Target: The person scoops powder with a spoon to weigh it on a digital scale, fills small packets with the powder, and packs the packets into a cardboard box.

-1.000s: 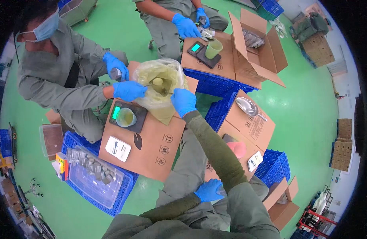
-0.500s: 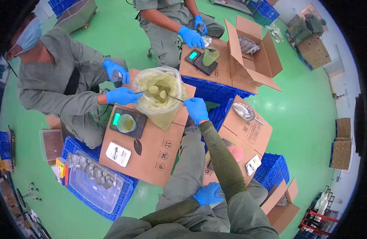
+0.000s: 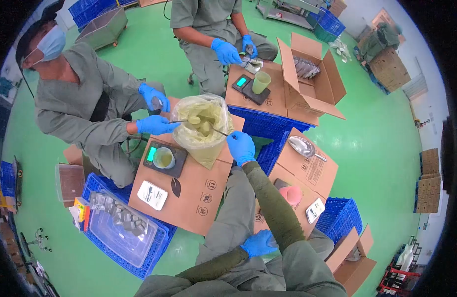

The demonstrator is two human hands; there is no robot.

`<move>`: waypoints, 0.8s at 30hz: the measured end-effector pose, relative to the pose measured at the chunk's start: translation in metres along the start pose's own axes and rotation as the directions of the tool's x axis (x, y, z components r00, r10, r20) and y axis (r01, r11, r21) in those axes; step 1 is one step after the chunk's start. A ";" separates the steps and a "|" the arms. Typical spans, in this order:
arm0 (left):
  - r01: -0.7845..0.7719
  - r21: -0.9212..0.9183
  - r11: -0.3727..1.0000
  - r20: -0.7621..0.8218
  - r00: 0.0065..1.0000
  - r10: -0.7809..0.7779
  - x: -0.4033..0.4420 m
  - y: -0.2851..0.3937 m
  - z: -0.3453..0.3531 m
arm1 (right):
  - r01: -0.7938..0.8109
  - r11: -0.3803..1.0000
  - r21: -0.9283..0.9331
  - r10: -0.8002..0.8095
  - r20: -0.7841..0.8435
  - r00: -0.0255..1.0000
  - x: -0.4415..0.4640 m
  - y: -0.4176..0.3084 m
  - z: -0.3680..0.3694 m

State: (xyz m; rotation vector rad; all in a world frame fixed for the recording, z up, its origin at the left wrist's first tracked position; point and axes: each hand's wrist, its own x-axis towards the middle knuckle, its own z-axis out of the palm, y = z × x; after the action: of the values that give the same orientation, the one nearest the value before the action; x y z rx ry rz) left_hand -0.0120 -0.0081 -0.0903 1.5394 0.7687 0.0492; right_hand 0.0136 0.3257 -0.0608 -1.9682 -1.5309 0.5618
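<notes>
My right hand (image 3: 241,147) grips the thin dark handle of a spoon (image 3: 219,132), whose bowl dips among yellow-green powder inside a clear plastic bag (image 3: 203,143). Low in front of my lap, my left hand (image 3: 258,243) has its fingers curled; a greyish edge shows at them, but I cannot make out what it is. On the right-hand carton stand a pink cup (image 3: 291,194), near my right forearm, and a metal scoop (image 3: 303,146). Across the bag, a co-worker's gloved hand (image 3: 157,124) holds another spoon (image 3: 192,120) over the powder.
A scale (image 3: 175,167) with a powder cup (image 3: 164,158) sits on the carton (image 3: 188,203) left of my knee. Silver pouches (image 3: 120,215) lie on a plastic lid in a blue crate (image 3: 161,242). Another person works behind a second scale (image 3: 253,90) and an open box (image 3: 312,94).
My spoon's bowl has gone lower in the bag, and the co-worker's spoon has shifted. The whole view has moved slightly. My left hand remains by my lap.
</notes>
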 end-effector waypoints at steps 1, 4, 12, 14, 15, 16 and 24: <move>0.024 -0.024 0.999 0.041 0.999 -0.023 -0.006 0.011 -0.012 | -0.040 0.995 0.090 0.038 0.014 0.999 0.000 0.002 0.001; 0.059 -0.048 0.997 0.059 0.997 -0.056 -0.017 0.030 -0.030 | -0.128 0.934 0.334 0.109 0.075 0.991 0.005 0.021 0.007; -0.005 0.015 1.000 0.050 0.999 0.004 -0.014 0.021 -0.024 | -0.032 0.877 0.479 -0.020 0.102 0.995 0.006 0.052 -0.008; -0.052 0.036 0.998 0.010 0.999 0.052 -0.009 0.012 -0.014 | 0.283 0.950 0.130 -0.282 -0.022 0.959 0.004 0.066 -0.024; -0.071 0.051 0.996 0.015 0.997 0.070 -0.002 0.003 -0.007 | 0.411 0.909 -0.065 -0.414 -0.041 0.909 0.001 0.073 -0.033; -0.088 0.064 0.994 0.024 0.996 0.086 0.004 -0.008 0.001 | 0.439 0.894 -0.094 -0.445 -0.059 0.894 -0.003 0.080 -0.044; -0.143 0.106 0.984 -0.051 0.987 0.149 0.009 -0.025 0.014 | 0.163 0.969 0.185 -0.147 -0.096 0.984 -0.136 0.128 -0.201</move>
State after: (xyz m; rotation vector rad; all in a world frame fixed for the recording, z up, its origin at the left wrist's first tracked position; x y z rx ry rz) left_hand -0.0094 -0.0174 -0.1183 1.6967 0.7122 0.1670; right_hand 0.2005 0.1348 0.0005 -1.6893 -1.5048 0.5348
